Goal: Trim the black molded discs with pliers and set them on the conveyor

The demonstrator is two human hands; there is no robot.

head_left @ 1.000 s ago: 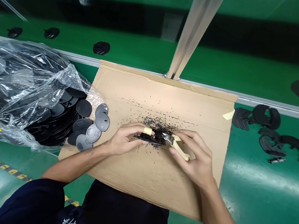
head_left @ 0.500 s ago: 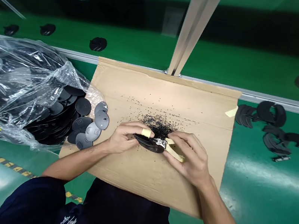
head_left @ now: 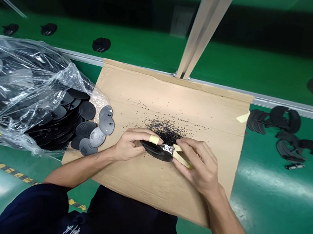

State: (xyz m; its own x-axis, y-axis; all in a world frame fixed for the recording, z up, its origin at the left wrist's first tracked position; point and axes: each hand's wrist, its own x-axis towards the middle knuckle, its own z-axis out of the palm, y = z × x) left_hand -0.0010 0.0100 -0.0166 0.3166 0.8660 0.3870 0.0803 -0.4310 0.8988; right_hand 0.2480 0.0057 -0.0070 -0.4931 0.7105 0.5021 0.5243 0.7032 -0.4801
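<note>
Between my hands is a round black disc (head_left: 158, 152), tilted so its face is partly seen edge-on. My left hand (head_left: 132, 143) grips its left side, with yellowish tape round one finger. In my right hand (head_left: 201, 164) are cutting pliers (head_left: 168, 148) with pale yellow handles, my fingers wrapped round them. The metal jaws meet the disc's upper right edge; whether they are closed on it I cannot tell. Small black bits (head_left: 168, 132) lie heaped and scattered just beyond the disc on a cardboard sheet (head_left: 145, 184).
A clear plastic bag (head_left: 33, 70) full of black discs lies at the left, with several loose discs (head_left: 97, 137) spilling onto the cardboard. Black curved pieces (head_left: 289, 148) lie on the green surface at the right. A metal post (head_left: 206, 30) rises behind the cardboard.
The disc in my left hand has tipped slightly, showing a little more of its face. The pliers stay at its edge and both hands hold nearly the same place.
</note>
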